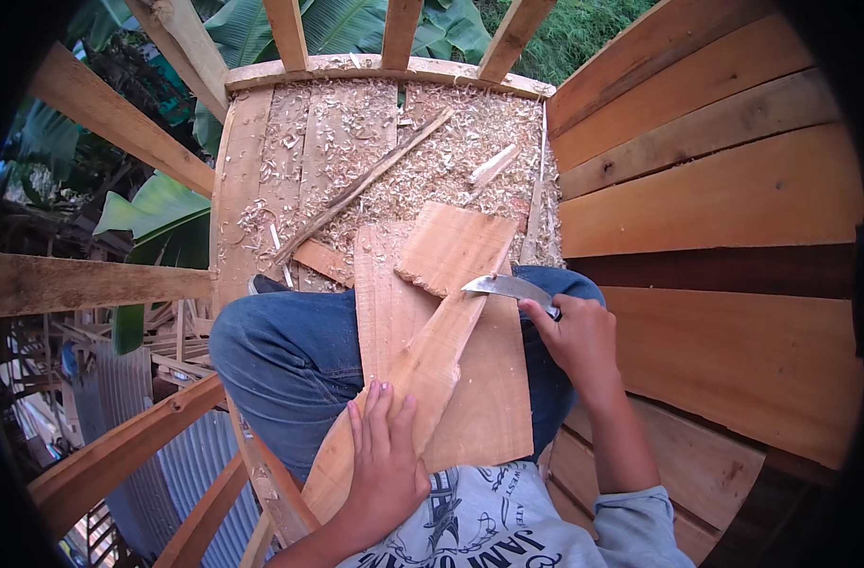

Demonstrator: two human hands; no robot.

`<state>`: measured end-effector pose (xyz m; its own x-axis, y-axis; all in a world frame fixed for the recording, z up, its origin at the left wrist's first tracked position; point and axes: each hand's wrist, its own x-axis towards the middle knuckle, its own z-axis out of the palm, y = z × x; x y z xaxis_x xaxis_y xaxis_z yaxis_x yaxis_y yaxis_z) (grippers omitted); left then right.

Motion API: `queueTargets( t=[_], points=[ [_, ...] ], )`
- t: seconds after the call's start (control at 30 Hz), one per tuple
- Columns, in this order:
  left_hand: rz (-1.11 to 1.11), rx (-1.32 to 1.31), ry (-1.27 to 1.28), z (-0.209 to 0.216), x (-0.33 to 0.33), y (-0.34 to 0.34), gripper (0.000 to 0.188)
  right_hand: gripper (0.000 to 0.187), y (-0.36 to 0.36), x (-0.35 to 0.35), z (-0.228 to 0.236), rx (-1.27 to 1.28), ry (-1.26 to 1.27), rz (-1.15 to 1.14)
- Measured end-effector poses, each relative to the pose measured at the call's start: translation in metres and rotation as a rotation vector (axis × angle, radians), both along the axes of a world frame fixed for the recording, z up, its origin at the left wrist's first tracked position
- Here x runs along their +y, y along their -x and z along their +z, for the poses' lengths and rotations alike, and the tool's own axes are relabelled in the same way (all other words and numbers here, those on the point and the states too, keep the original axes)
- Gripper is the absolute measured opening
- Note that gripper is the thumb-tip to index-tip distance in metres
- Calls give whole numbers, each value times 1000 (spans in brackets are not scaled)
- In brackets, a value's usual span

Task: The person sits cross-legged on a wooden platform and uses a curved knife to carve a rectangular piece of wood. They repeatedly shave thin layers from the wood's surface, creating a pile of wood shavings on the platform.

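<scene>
A pale carved wooden piece (422, 364), with a squarish broad end and a narrower waist, lies slantwise over my lap. My left hand (386, 464) rests flat on its near part, fingers stretched out. In my right hand (578, 336) is a knife (507, 285), its handle wrapped by my fingers. The curved steel blade points left, and its tip meets the wood or hovers just over it at the waist beside the broad end; contact is hard to tell. Beneath the carved piece, a wide flat board (493, 402) lies across my legs.
Curly wood shavings (356, 123) cover much of the plank floor ahead. A long thin stick (365, 185), a short wood offcut (493, 166) and a small block (324, 261) lie there. Slatted railings (96, 289) stand at left and far side; a plank wall (706, 204) rises close on the right.
</scene>
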<state>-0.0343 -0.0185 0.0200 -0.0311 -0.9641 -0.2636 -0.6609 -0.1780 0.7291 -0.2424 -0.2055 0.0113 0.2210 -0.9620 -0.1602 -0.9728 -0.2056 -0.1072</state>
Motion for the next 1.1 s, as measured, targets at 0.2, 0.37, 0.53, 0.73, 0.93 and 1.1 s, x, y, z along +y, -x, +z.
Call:
queueTargets(
  t=[0.2,0.37,0.53,0.73,0.93,1.1],
  points=[
    [-21,-14,31,-3,1,2,71,51,-23,54,10,-115,-184,174],
    [-40,-24,11,-4,3,1,71,56,8,2,-8,32,26,64],
    [-28,-7,15,-2,-1,2,68,53,-16,42,3,-123,-155,258],
    [-29,35,-8,-4,1,-5,70,54,7,-20,-9,-148,-24,-177],
    [-8,87,-5,-3,0,-7,70,52,-17,20,4,-203,-174,217],
    [-32,82,-29,-4,-2,-8,71,52,0,-10,-16,-146,-34,105]
  ],
)
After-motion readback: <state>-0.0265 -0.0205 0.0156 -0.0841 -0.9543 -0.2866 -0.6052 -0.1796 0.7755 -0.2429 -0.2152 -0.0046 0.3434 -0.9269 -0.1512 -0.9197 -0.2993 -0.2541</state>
